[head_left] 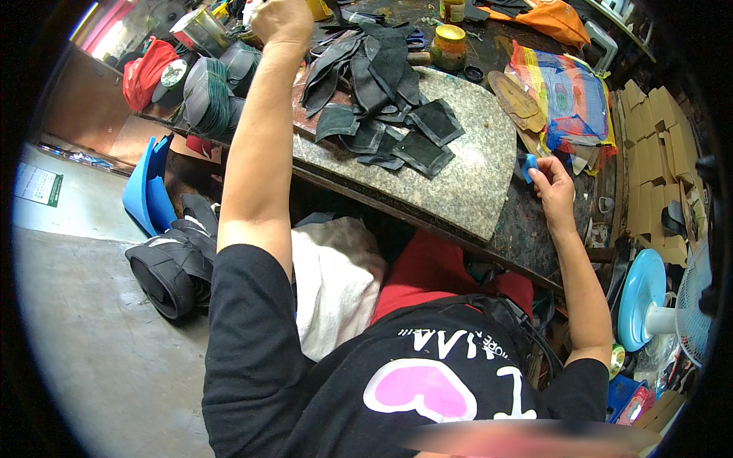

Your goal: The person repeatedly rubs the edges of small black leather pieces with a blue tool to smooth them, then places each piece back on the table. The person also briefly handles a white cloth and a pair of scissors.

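Note:
My left hand (284, 19) reaches far across the workbench to its back edge, fingers closed; what it grips is hidden. My right hand (551, 185) rests at the right end of the speckled stone slab (473, 179) and pinches a small blue object (528, 166). A heap of dark cut leather pieces (385, 99) lies on the slab between the two hands.
A yellow-lidded jar (449, 46) and a colourful woven bag (569, 95) sit beyond the slab. Stacked dark pieces (206, 91), a red bag (145, 69), a blue dustpan (149, 187) and black rolls (172, 267) are at left. Cardboard boxes (657, 145) and a blue fan (649, 305) stand at right.

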The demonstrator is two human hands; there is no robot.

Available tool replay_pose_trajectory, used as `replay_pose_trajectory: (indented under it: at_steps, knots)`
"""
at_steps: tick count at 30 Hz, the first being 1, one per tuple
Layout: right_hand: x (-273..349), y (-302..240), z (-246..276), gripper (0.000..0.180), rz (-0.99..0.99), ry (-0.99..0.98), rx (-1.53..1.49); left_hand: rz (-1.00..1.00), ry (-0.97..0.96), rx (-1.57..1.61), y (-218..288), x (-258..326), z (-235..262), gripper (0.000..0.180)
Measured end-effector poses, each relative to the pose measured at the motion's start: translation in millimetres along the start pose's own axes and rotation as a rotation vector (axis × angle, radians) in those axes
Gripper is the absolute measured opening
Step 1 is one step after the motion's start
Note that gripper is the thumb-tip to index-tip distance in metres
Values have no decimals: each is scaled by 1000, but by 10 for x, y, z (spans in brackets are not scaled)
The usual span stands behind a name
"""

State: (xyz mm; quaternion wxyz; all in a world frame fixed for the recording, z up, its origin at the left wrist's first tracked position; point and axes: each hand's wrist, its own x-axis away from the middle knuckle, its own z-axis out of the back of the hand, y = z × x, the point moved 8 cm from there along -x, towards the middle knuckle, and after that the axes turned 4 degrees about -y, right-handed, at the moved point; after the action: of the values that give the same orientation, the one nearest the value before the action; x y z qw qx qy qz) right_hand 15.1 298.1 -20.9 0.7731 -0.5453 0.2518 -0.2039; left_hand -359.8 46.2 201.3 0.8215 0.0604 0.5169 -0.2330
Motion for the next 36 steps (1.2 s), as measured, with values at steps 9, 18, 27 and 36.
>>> replay_pose_trajectory:
  at_steps: [9,18,27,36]
  knots:
    - [38,54,71,12,-75,51,-206,152,-198,1352,275,276,1203,11]
    - [231,-721,-497,27,-35,-694,-778,385,-594,1799,1267,1692,1459,21]
    - [117,-637,-996,23,-69,-813,-1005,519,-763,1902,1332,2505,1472,40]
    - [8,-670,-1178,21,9,-774,-505,582,-902,1680,1239,2530,1212,51]
